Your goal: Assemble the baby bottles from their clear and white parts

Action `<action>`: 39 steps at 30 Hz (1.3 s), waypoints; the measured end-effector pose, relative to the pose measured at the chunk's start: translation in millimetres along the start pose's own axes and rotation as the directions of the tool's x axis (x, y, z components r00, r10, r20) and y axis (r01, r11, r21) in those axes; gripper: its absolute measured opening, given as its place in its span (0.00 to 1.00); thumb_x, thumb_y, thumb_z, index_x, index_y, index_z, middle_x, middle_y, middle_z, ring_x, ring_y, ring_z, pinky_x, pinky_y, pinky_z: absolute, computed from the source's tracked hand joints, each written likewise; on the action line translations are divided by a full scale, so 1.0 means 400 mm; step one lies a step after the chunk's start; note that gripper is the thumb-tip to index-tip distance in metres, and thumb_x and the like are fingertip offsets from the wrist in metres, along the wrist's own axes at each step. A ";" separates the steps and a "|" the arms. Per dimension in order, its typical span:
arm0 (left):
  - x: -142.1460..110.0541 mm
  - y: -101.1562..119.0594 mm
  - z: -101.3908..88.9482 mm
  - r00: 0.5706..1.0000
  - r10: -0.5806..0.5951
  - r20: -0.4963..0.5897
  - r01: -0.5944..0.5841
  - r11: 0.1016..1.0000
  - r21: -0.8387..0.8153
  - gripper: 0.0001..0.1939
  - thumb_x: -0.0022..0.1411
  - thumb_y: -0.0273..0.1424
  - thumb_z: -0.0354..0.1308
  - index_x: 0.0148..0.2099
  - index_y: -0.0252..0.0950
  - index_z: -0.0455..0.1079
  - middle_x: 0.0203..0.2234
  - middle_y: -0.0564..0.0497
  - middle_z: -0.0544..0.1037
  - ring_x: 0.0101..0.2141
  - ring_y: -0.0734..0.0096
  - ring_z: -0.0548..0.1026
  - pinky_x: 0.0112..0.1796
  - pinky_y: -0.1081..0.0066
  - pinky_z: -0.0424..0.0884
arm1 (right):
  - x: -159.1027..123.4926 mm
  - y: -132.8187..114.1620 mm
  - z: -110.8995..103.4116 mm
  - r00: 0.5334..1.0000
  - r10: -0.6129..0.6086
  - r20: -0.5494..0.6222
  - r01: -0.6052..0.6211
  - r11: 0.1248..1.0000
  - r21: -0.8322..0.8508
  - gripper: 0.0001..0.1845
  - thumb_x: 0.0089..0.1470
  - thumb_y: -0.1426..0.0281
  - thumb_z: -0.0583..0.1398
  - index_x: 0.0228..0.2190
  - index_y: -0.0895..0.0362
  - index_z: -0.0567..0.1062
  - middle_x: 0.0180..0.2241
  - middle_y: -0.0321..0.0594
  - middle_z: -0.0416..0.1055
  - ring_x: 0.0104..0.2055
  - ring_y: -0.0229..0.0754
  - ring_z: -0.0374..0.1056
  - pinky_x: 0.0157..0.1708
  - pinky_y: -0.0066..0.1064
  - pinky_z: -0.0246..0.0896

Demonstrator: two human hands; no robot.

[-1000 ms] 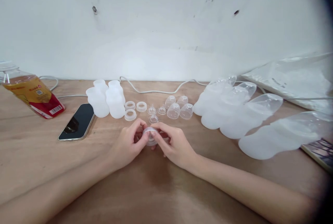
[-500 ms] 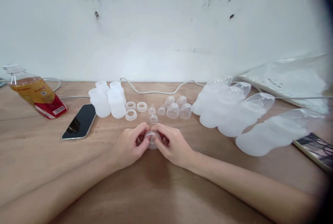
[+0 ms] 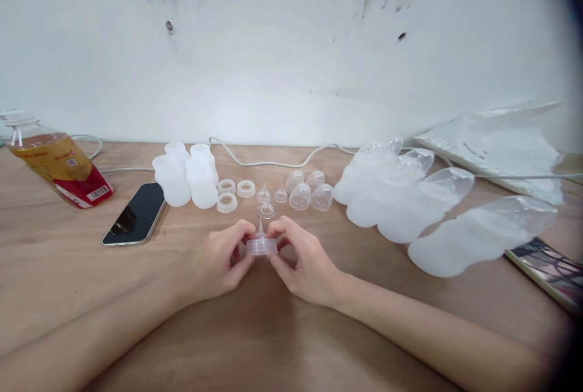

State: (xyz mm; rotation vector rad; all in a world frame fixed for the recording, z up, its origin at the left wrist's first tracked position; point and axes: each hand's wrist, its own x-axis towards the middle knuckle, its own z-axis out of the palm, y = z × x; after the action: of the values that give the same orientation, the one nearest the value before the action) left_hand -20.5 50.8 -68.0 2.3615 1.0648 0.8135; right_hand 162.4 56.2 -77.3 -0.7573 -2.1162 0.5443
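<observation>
While both forearms reach in from the lower corners, the left hand (image 3: 221, 263) and the right hand (image 3: 308, 264) meet above the table, palms turned toward each other. The fingers of each are curled narrow, thumb below and index finger above, pinching opposite sides of a clear ring (image 3: 261, 248) with a pointed teat (image 3: 260, 230) standing up from it. Half a second ago the ring's round face was tilted toward the camera; now its ribbed side shows.

Behind rises a stained white wall (image 3: 268, 82), over a wooden table (image 3: 200, 343). Capped bottles (image 3: 444, 252) stand right, a plastic bag (image 3: 496, 143) behind them; a drink bottle (image 3: 64, 167), open white bottles (image 3: 201, 182) and a phone (image 3: 135, 214) are left. Clear domes (image 3: 299, 196), loose rings (image 3: 226, 202) and small teats (image 3: 266, 210) lie between.
</observation>
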 end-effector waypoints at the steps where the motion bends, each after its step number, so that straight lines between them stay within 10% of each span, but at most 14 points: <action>1: -0.001 -0.006 -0.001 0.999 0.052 -0.002 -0.051 0.996 0.071 0.06 0.57 0.24 0.48 0.37 0.38 0.55 0.24 0.56 0.68 0.21 0.77 0.67 0.22 0.78 0.62 | 0.000 0.000 0.000 1.000 -0.003 0.008 0.003 1.000 -0.001 0.14 0.44 0.81 0.52 0.34 0.55 0.59 0.31 0.36 0.61 0.29 0.33 0.60 0.29 0.25 0.62; 15: 0.005 -0.021 0.023 0.959 0.284 0.002 -0.278 0.938 0.209 0.07 0.53 0.20 0.46 0.31 0.37 0.54 0.23 0.55 0.64 0.22 0.75 0.61 0.24 0.75 0.57 | 0.001 0.004 0.006 0.991 -0.102 0.081 0.114 0.981 -0.157 0.11 0.42 0.81 0.51 0.29 0.56 0.61 0.26 0.35 0.60 0.26 0.33 0.58 0.23 0.23 0.55; 27: 0.013 -0.005 0.004 0.993 0.000 -0.118 0.004 0.999 0.033 0.07 0.57 0.24 0.49 0.38 0.37 0.55 0.27 0.55 0.70 0.25 0.78 0.69 0.26 0.78 0.65 | 0.018 -0.006 -0.008 0.968 0.249 0.038 -0.251 0.943 0.219 0.09 0.48 0.73 0.56 0.34 0.56 0.62 0.34 0.38 0.65 0.33 0.35 0.66 0.23 0.22 0.62; 39: 0.010 0.014 0.014 0.985 0.064 -0.160 -0.050 0.995 0.086 0.03 0.59 0.25 0.45 0.37 0.37 0.56 0.18 0.59 0.68 0.16 0.81 0.65 0.20 0.81 0.60 | 0.011 -0.017 0.009 0.983 0.180 0.021 -0.181 0.967 0.181 0.04 0.52 0.74 0.52 0.31 0.56 0.58 0.22 0.31 0.58 0.18 0.29 0.60 0.14 0.19 0.56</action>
State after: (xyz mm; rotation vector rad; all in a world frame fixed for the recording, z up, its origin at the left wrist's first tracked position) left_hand -11.9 49.7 -67.6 2.4375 1.1187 1.0172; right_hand 155.1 53.9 -72.9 -0.8486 -1.9800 0.8264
